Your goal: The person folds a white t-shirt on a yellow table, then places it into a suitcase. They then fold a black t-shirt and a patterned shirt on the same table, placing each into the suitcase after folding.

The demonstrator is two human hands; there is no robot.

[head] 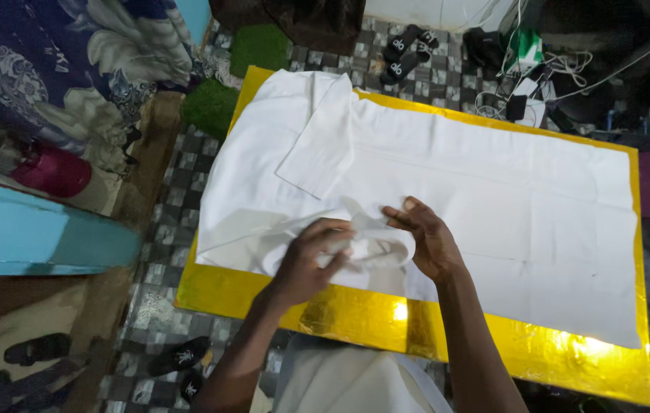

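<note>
Sandal (34,349) half lost in shadow

White shirt (432,191) on a shiny gold board (355,313); floor (164,229) tiled grey-and-white checks. Green mats (210,103), pink bottle (53,172), blue floral cloth (72,53) (white blooms), 2 black sandals (405,50).

Gold-covered table (355,321) — white garment (493,199) flat

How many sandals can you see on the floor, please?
4, maybe more: two black sandals at the top, two at the bottom left. Another dark shape near the left arm may be a fifth.
</note>
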